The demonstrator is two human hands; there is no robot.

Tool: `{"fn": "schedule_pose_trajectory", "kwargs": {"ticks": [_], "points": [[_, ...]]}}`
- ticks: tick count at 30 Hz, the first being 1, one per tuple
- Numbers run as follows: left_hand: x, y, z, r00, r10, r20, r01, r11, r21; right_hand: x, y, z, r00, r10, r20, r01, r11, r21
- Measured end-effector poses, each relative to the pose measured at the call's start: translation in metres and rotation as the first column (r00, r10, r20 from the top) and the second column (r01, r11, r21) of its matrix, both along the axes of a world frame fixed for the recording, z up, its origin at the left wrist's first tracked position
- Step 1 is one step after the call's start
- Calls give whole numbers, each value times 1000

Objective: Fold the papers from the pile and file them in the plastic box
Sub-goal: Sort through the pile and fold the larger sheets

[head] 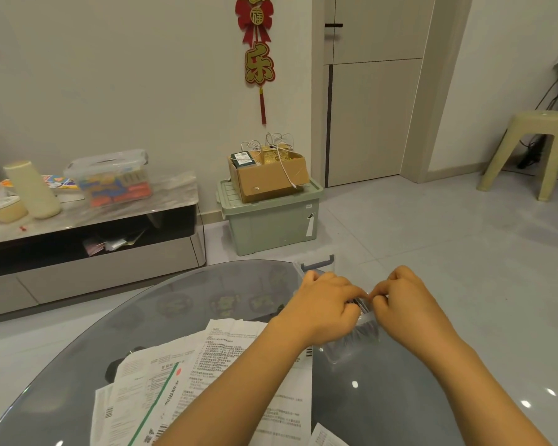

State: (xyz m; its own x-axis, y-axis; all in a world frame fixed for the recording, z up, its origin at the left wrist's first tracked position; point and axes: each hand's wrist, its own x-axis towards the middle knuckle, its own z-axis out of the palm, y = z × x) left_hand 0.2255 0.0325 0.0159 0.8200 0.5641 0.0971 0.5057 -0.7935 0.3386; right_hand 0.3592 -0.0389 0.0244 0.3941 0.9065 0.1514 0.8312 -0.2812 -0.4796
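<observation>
Working over a dark, round glass-topped table (pixel 232 291), with both bare hands meeting above a small clear plastic box (pixel 351 344) standing near the table's right edge. Left hand (pixel 322 307) curling its fingers down over the box's open top, seemingly pinching the upper edges of the folded papers (pixel 360 302) standing inside, though the exact grip is partly hidden. Right hand (pixel 400 300) curling too, its fingertips pinching at the same paper edges, just touching the left hand's fingertips. Showing a clear lid with a grey handle (pixel 316 262) just behind the hands, at the far side of the box. Lying nearer the camera and to the left of the box, a loose pile of white printed sheets (pixel 207 375), overlapping, one with a green stripe, partly under the left forearm. Standing on the pale tiled floor beyond the table, a green lidded storage bin (pixel 271 220) carrying an open cardboard carton (pixel 268 175) of cables, beside a low grey cabinet (pixel 87 246) against the wall.
</observation>
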Motion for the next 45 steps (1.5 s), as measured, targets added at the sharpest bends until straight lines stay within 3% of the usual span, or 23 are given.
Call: {"fn": "schedule_pose_trajectory", "kwargs": {"ticks": [5,11,21,29,37,45], "points": [[1,-2,4,994,-4,-106,11,998,67,8,-5,5,982,-48,-183,76,986,147],[4,-2,9,978,4,-207,15,996,90,10,-5,0,978,-21,-206,41,995,93],[-16,-21,11,986,116,120,-125,990,69,3,-18,2,995,64,-72,-57,993,101],[-69,-80,14,962,237,133,-243,970,28,-29,-48,1,940,341,-21,-329,920,211],[-119,-143,3,961,276,27,-276,961,-30,-56,-82,-15,844,534,41,-535,835,130],[-150,-179,-40,989,72,-127,-92,983,-160,-63,-106,-40,730,682,45,-677,730,-97]]}}
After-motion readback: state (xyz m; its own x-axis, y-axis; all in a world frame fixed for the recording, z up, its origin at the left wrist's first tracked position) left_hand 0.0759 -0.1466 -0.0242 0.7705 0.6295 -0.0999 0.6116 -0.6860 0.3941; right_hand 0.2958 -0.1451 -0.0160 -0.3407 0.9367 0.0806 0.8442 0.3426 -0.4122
